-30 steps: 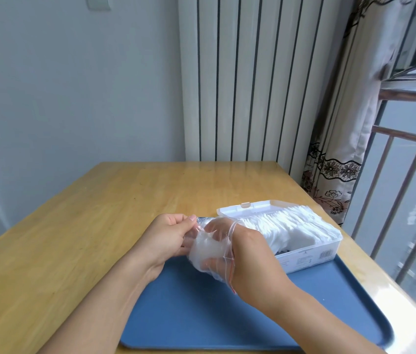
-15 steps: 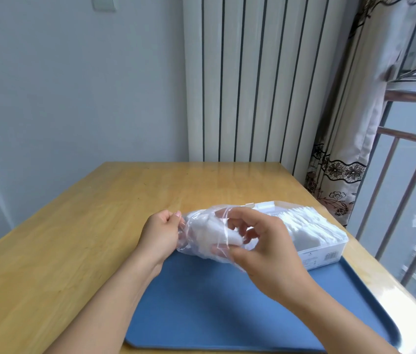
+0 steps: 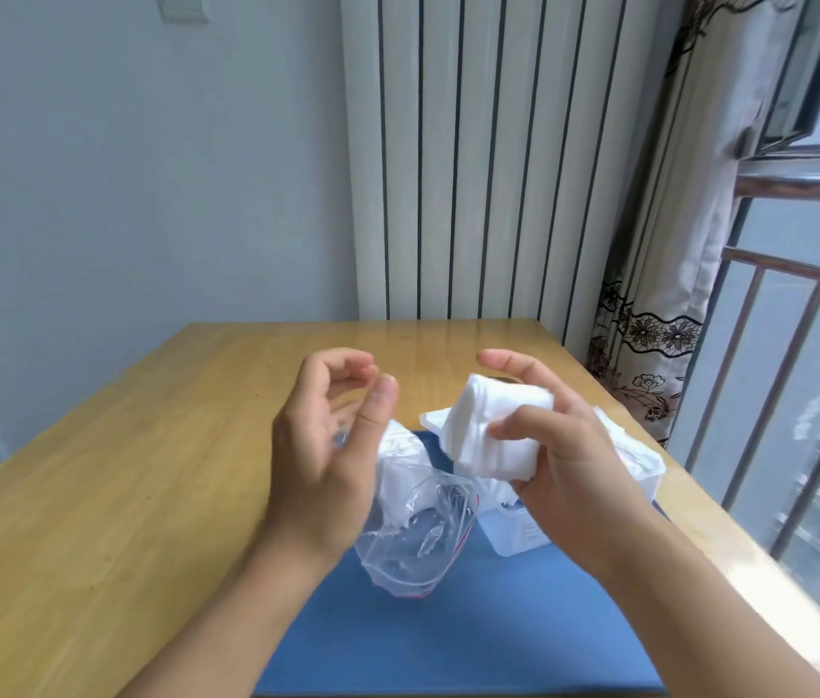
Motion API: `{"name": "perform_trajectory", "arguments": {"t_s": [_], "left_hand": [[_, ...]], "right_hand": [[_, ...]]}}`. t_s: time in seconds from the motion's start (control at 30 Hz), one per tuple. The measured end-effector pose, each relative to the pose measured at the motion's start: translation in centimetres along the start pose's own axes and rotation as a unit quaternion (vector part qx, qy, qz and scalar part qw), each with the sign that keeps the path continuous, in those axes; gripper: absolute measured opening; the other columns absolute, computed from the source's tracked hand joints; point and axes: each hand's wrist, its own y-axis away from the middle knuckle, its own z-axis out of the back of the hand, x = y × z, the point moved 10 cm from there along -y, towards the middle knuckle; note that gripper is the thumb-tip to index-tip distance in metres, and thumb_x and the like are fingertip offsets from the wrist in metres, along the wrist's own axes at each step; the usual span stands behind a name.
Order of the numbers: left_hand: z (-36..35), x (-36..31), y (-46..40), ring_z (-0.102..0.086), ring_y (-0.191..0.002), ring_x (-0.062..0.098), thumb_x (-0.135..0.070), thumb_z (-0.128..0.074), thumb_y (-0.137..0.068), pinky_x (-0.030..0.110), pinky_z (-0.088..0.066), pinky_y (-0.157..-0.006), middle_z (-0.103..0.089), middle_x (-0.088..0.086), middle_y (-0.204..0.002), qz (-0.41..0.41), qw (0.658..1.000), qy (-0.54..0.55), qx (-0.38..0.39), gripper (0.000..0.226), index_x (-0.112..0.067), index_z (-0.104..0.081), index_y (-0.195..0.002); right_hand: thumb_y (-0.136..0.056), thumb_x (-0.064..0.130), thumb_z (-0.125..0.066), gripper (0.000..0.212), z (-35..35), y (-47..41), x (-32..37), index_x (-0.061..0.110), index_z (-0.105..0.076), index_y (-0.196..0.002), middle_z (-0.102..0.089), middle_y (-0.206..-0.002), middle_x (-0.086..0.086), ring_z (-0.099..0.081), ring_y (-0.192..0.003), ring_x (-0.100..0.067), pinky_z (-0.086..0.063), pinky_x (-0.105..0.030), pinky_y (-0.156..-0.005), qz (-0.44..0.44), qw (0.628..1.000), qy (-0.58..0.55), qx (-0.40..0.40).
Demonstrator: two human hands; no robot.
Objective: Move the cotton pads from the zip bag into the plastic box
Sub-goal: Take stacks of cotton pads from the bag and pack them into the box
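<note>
Cotton pads [image 3: 493, 435] now out of zip bag [image 3: 413, 536] — in right hand [image 3: 564, 445]

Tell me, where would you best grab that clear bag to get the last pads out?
Probably the zip bag by its open mouth, near the red-lined edge, coming from the near left with the free left hand. It sags limp on the blue tray, and the remaining cotton pads sit at its far end.

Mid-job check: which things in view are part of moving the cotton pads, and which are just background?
Job:
zip bag, some pads inside
stack of cotton pads in the right hand
plastic box, already holding pads
left hand, loosely curled beside the bag

Lying about:
blue tray
wooden table
radiator
curtain
</note>
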Motion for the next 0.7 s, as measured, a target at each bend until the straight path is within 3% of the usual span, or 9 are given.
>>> {"name": "perform_trajectory", "arguments": {"t_s": [0.1, 0.2, 0.27, 0.33, 0.43, 0.53, 0.7], "left_hand": [[-4.2, -0.7, 2.9, -0.062, -0.116, 0.01, -0.056, -0.057, -0.081, 0.023, -0.051, -0.093, -0.067, -0.008, -0.115, 0.059, 0.988, 0.09, 0.109, 0.046, -0.029, -0.057, -0.119], [-6.6, 0.4, 4.6, -0.055, -0.129, 0.005, -0.062, -0.046, -0.091, 0.035, -0.045, -0.108, -0.062, -0.016, -0.131, 0.082, 0.98, 0.044, 0.174, 0.046, -0.044, -0.046, -0.133], [-6.7, 0.6, 4.4, -0.057, -0.126, 0.004, -0.054, -0.039, -0.097, 0.038, -0.046, -0.107, -0.064, -0.016, -0.129, 0.079, 0.98, 0.032, 0.179, 0.043, -0.038, -0.048, -0.136], [-7.2, 0.4, 4.2, -0.065, -0.118, 0.014, -0.044, -0.039, -0.104, 0.044, -0.052, -0.101, -0.07, -0.006, -0.122, 0.085, 0.975, 0.062, 0.195, 0.036, -0.028, -0.057, -0.131], [-7.6, 1.1, 4.0, -0.071, -0.11, 0.017, -0.03, -0.04, -0.105, 0.038, -0.059, -0.093, -0.074, -0.001, -0.117, 0.155, 0.958, 0.135, 0.199, 0.032, -0.022, -0.064, -0.124], [-7.5, 2.3, 4.0, -0.07, -0.113, 0.022, -0.024, -0.042, -0.105, 0.038, -0.058, -0.094, -0.074, 0.004, -0.119, 0.215, 0.937, 0.198, 0.19, 0.031, -0.018, -0.066, -0.123], [-7.7, 3.1, 4.1, -0.068, -0.117, 0.023, -0.022, -0.036, -0.107, 0.039, -0.055, -0.1, -0.073, 0.009, -0.121, 0.255, 0.911, 0.27, 0.177, 0.036, -0.011, -0.063, -0.129]], "right_hand": [[-0.063, -0.005, -0.053, 0.055, -1.3, 0.3, -0.8, 0.019, -0.069, -0.11, -0.064, -0.095, -0.012, -0.063, -0.08, -0.027, -0.05, -0.033, -0.068, 0.001, 0.999, -0.019, 0.029], [-0.065, -0.004, -0.05, 0.054, -2.0, 0.8, -1.1, 0.019, -0.069, -0.11, -0.067, -0.099, -0.011, -0.065, -0.086, -0.028, -0.052, -0.036, -0.074, 0.007, 0.999, -0.029, 0.04], [-0.065, -0.002, -0.05, 0.053, -1.8, 0.9, -1.1, 0.021, -0.07, -0.109, -0.067, -0.097, -0.006, -0.065, -0.086, -0.025, -0.053, -0.034, -0.072, 0.016, 0.999, -0.019, 0.023], [-0.065, -0.001, -0.05, 0.053, -1.4, 0.8, -0.7, 0.021, -0.07, -0.109, -0.066, -0.097, -0.004, -0.064, -0.083, -0.024, -0.055, -0.034, -0.065, 0.028, 1.0, -0.005, 0.0], [-0.073, -0.004, -0.059, 0.05, -0.9, 0.9, 0.5, 0.02, -0.064, -0.116, -0.068, -0.09, -0.002, -0.066, -0.075, -0.018, -0.054, -0.027, -0.062, 0.06, 0.996, 0.063, -0.02], [-0.089, -0.01, -0.064, 0.045, -0.6, 1.1, 1.3, 0.019, -0.06, -0.122, -0.07, -0.078, 0.004, -0.067, -0.071, -0.013, -0.052, -0.019, -0.064, 0.078, 0.987, 0.136, -0.039], [-0.101, 0.013, -0.053, 0.037, -1.3, 1.1, -0.6, 0.035, -0.057, -0.13, -0.07, -0.1, 0.011, -0.065, -0.086, 0.007, -0.047, -0.006, -0.07, 0.033, 0.985, 0.166, -0.032]]}}
